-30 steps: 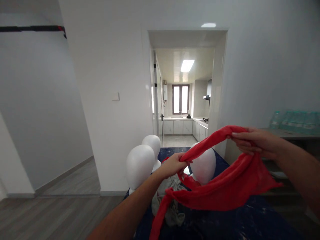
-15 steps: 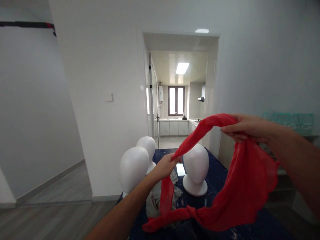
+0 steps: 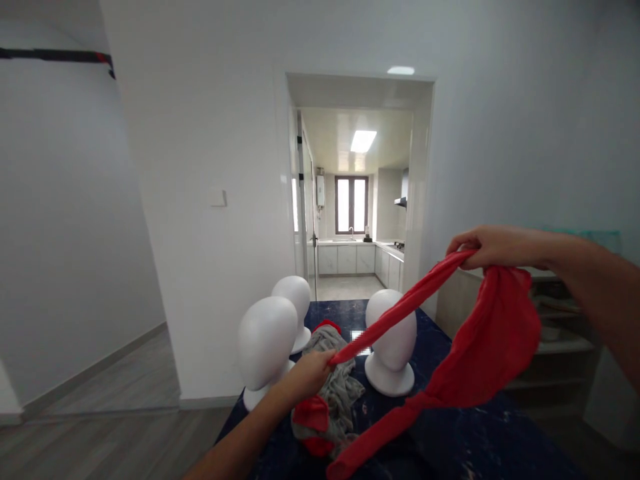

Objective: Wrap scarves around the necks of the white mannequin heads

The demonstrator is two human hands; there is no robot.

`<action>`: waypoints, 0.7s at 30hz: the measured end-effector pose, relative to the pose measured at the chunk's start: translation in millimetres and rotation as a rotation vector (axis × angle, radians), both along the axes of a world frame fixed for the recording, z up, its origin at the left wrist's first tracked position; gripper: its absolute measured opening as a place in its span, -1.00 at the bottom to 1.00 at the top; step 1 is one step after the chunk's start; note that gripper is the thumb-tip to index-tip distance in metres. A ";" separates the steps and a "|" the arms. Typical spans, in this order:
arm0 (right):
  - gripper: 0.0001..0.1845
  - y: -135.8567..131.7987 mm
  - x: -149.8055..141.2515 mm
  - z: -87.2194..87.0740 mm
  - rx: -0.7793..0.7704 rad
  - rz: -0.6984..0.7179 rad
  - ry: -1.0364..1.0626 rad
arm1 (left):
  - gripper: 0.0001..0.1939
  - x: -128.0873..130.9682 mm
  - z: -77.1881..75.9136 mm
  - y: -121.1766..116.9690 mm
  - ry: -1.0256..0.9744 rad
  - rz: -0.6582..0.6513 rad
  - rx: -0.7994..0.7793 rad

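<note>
A red scarf (image 3: 400, 317) is stretched at a slant between my two hands, in front of a white foam head (image 3: 390, 333). My left hand (image 3: 309, 373) grips its lower left stretch over a crumpled grey cloth (image 3: 337, 380). Higher up on the right, my right hand (image 3: 493, 247) pinches the other end of that stretch. Below the right hand the scarf bunches into a wide fold, and a twisted tail (image 3: 370, 443) runs down toward the near table edge. A red patch (image 3: 313, 413) lies on the grey cloth; whether it belongs to this scarf I cannot tell.
Two more white foam heads (image 3: 267, 343) stand at the left of the dark blue marbled table (image 3: 360, 308). At the right is a shelf unit (image 3: 560, 347) with teal-tinted bottles on top. A doorway behind the table opens onto a kitchen.
My left hand has moved down and slightly left, pulling the upper stretch of scarf from a curve to a straight line. The hanging fold has drawn up and narrowed, uncovering more grey cloth.
</note>
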State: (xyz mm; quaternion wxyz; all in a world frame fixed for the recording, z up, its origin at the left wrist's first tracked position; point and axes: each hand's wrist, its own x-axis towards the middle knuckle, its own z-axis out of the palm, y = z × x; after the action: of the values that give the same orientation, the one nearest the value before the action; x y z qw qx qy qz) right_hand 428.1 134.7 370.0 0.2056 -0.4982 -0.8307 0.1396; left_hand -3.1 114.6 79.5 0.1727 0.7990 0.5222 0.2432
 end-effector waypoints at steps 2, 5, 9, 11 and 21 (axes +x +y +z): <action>-0.70 -7.3 -7.0 2.4 0.016 0.031 0.074 | -0.77 -0.4 2.4 -3.1 0.038 -0.035 -0.049; -0.69 -18.6 -26.6 1.9 0.024 0.119 0.225 | -0.52 7.8 16.9 -12.9 0.052 -0.122 -0.103; -0.72 -30.3 -72.9 -7.5 0.041 0.249 0.369 | 0.25 49.9 52.9 -30.6 -0.315 -0.352 -0.129; -0.71 -33.4 -100.1 -13.2 0.041 0.323 0.451 | 0.20 80.9 71.3 -36.2 -0.506 -0.461 -0.120; -0.47 -17.5 -116.0 10.0 0.304 0.388 0.366 | -0.67 122.2 55.1 -8.4 -0.577 -0.431 -0.315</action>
State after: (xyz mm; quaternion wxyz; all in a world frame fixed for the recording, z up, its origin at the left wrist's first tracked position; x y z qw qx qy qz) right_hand 312.1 117.3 380.0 0.3936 -0.2605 -0.8707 0.1379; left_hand 119.2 106.2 134.6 0.4803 0.7527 0.3033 0.3328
